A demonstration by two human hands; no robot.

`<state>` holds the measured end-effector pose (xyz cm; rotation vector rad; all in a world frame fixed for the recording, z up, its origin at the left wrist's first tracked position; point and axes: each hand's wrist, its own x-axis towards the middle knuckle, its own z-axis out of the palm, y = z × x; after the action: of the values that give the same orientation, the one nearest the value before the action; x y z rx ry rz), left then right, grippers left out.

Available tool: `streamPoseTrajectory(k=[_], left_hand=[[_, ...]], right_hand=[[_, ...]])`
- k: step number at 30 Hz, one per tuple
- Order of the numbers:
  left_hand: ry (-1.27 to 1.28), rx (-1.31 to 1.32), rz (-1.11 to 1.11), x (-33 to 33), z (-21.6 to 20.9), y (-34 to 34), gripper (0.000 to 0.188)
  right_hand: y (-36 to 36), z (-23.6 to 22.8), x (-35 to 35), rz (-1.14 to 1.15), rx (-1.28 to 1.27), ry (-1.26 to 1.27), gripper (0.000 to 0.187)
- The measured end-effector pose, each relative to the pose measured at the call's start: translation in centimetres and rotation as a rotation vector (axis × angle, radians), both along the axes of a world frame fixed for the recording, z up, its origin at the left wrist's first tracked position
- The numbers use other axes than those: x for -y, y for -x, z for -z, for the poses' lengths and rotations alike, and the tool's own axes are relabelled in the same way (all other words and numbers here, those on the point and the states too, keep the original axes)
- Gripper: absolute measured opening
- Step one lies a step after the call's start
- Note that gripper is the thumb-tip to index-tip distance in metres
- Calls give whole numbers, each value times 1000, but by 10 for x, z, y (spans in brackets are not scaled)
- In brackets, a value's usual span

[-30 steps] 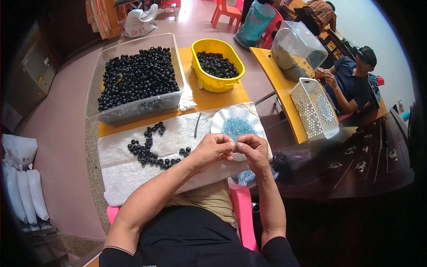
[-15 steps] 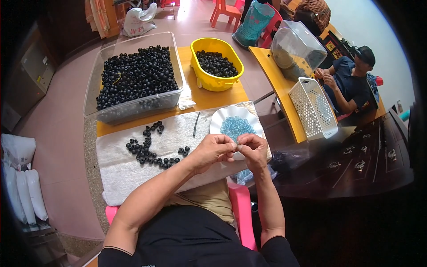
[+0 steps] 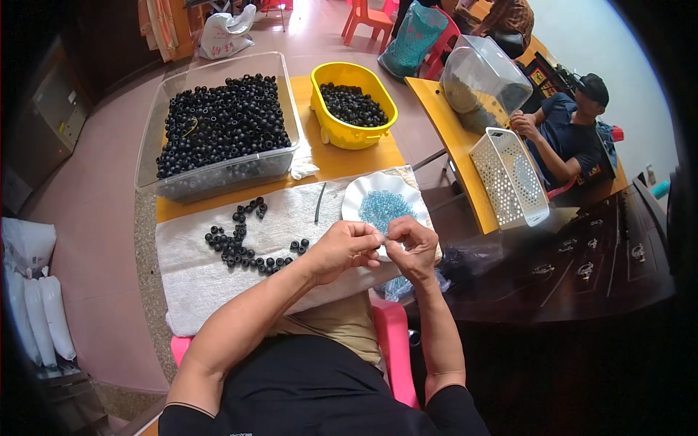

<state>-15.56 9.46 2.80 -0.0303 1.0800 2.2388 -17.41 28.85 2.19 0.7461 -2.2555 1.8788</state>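
Upper garment: one shirt [image 3: 320, 389], which was plain black, with short sleeves; the left sleeve [image 3: 182, 424] and right sleeve [image 3: 459, 414] were of matching black. Marking: a small pale print [image 3: 241, 434] sat on the chest, too small to make out. Lower garment: trousers [image 3: 338, 327], which were tan and creased. Left hand [image 3: 345, 248], right hand [image 3: 412, 248] and both forearms were bare.

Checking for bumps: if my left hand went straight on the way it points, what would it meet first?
Your left hand would likely meet your right hand; any fingertip gap is unclear.
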Motion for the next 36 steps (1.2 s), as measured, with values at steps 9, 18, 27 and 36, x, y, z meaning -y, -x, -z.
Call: streamPoseTrajectory(k=[9,18,27,36], left_hand=[[379,-390,-140,-9,-5,-6,19],[817,-943,-307,-6,-4,-12,14],[924,-1057,-520,-16,1,-16,11],[926,-928,-407,-9,-2,-13,16]], right_hand=[[0,-4,-1,-11,210,28,8],[0,-7,-1,-39,459,119,7],[-5,-2,3,58,380,-36,3],[-8,-17,10,97,-473,-378,18]])
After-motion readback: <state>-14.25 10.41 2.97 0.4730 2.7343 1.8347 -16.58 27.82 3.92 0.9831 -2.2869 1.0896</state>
